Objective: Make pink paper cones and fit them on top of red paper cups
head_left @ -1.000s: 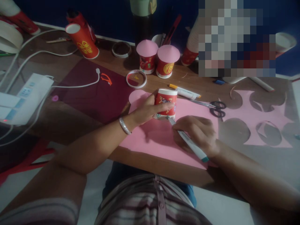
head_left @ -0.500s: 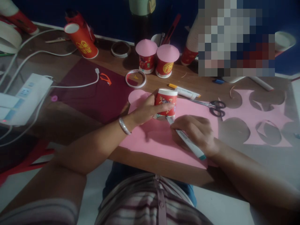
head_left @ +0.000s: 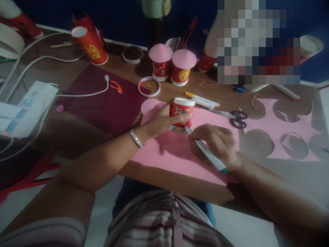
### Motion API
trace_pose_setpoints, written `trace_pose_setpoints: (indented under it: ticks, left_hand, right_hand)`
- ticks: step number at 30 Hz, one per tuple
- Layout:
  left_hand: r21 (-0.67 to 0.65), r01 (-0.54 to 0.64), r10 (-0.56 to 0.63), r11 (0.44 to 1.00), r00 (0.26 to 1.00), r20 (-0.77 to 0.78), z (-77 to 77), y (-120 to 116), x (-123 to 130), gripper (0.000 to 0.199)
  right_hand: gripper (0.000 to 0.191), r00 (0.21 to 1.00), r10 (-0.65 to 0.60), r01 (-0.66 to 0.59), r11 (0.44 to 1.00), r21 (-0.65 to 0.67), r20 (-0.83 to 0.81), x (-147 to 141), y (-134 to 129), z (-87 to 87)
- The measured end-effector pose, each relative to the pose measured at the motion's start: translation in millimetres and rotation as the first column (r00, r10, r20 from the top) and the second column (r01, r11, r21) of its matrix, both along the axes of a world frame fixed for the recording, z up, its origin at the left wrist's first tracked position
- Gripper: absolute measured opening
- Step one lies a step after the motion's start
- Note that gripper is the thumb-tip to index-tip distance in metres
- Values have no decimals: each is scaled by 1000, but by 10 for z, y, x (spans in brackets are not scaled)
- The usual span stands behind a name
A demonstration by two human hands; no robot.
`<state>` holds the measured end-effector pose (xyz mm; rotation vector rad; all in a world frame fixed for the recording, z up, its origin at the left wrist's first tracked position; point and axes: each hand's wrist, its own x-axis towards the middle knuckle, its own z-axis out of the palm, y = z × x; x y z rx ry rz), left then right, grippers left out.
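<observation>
My left hand (head_left: 164, 120) is closed round a red paper cup (head_left: 183, 107) with a white rim and a printed pattern, its thumb laid across the front. A pale band with dark marks shows along the cup's lower edge. In my right hand (head_left: 214, 142) is a white marker (head_left: 209, 156) with a green end, its tip at that lower band. Both hands are above a sheet of pink paper (head_left: 164, 151) near the table's front edge. Just behind the cup lies a white and orange marker (head_left: 203, 101).
Black-handled scissors (head_left: 238, 119) lie right of the cup, beside pink paper scraps (head_left: 282, 130) with round cut-outs. Behind stand two red cups with pink cone tops (head_left: 183, 59) and a tape roll (head_left: 149, 86). A white power strip (head_left: 31, 108) with cables is at left.
The marker tip has shifted slightly right and up along the cup's lower band, my right hand moving with it. My left hand and the cup stay almost where they were.
</observation>
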<state>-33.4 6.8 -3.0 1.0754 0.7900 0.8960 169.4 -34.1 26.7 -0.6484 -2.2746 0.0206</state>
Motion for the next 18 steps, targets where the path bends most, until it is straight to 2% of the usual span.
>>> trace_pose_setpoints:
  ticks: [3,10,18]
  left_hand:
    - [-74,32,-25,997,996,88,-10,1,-2,49]
    - [-60,2,3,998,997,75,-64,14,-15,46]
    - [-105,-5,14,994,996,84,12,-8,0,49]
  right_hand:
    - [21,1000,11,-11,1000,-3,-7,-2,-2,1]
    - [20,1000,11,-11,1000,-9,1,-5,-10,3]
    - [21,1000,6,-6,1000,9,11,-6,-13,-3]
